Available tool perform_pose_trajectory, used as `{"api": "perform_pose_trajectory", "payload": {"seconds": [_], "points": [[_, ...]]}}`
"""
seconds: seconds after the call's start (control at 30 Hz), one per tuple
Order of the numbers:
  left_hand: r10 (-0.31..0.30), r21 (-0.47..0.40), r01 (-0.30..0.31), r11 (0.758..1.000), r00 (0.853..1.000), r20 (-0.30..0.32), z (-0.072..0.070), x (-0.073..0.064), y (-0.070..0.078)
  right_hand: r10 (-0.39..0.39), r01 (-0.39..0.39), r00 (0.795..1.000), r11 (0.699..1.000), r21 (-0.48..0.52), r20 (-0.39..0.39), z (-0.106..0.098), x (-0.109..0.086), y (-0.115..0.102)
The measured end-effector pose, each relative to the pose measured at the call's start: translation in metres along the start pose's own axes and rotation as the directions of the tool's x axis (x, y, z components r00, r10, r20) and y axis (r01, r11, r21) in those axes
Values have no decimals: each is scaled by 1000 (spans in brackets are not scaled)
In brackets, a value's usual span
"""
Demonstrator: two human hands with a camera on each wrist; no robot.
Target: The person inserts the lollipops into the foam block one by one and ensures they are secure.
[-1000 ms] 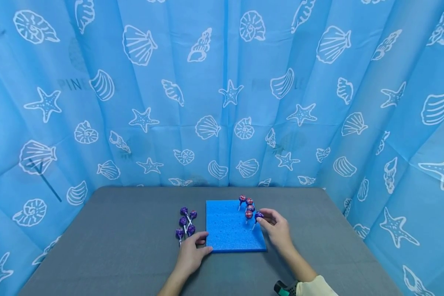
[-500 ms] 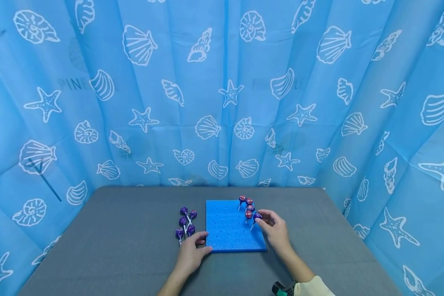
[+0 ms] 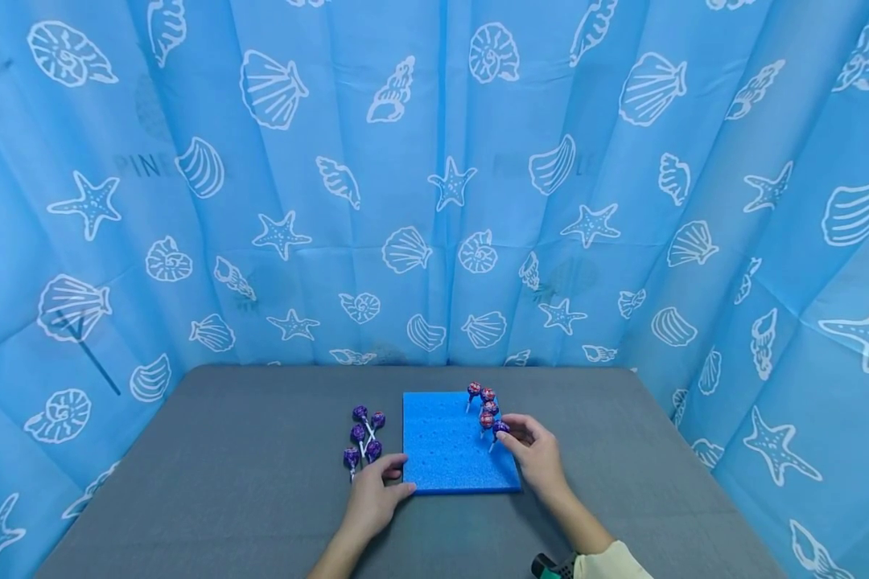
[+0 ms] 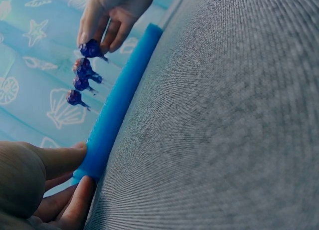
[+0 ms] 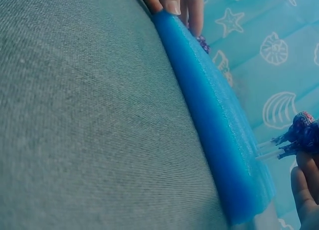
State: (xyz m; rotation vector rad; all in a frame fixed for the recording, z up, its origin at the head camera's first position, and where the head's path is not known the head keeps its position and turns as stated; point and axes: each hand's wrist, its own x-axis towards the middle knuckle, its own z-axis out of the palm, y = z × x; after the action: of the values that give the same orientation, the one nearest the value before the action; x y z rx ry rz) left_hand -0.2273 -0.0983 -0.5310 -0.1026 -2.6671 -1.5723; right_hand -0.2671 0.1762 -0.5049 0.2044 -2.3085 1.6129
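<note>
My right hand (image 3: 541, 458) pinches a purple-wrapped lollipop (image 3: 500, 429) by its head, over the right side of a blue foam block (image 3: 449, 458). Its white stick points down at the foam; the right wrist view shows two sticks (image 5: 268, 154) meeting the top. Several red-and-purple lollipops (image 3: 487, 420) stand upright in the foam just behind, in a row towards the far right corner. My left hand (image 3: 372, 497) holds the block's near left corner between thumb and fingers. In the left wrist view, that thumb and fingers (image 4: 82, 197) touch the block's end.
Several purple lollipops (image 3: 358, 433) lie on the grey tabletop (image 3: 261, 466), left of the block and close to my left hand. A blue shell-print curtain (image 3: 434, 201) hangs behind the table and along its sides.
My right hand has shifted slightly left with the lollipop, which has come lower and nearer the standing ones. My left hand and the foam block have stayed in place.
</note>
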Motion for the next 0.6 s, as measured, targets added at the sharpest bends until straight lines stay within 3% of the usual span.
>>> {"api": "perform_pose_trajectory", "payload": {"seconds": [0.33,0.6], "points": [[7,3,-7,1000,1000,1,0,0,0,-79,80,997,996,-34,23,1,-4,3],[12,1,-12,1000,1000,-7,1,-1,-1,-72,76,996,995,-63,59,0,-5,2]]}}
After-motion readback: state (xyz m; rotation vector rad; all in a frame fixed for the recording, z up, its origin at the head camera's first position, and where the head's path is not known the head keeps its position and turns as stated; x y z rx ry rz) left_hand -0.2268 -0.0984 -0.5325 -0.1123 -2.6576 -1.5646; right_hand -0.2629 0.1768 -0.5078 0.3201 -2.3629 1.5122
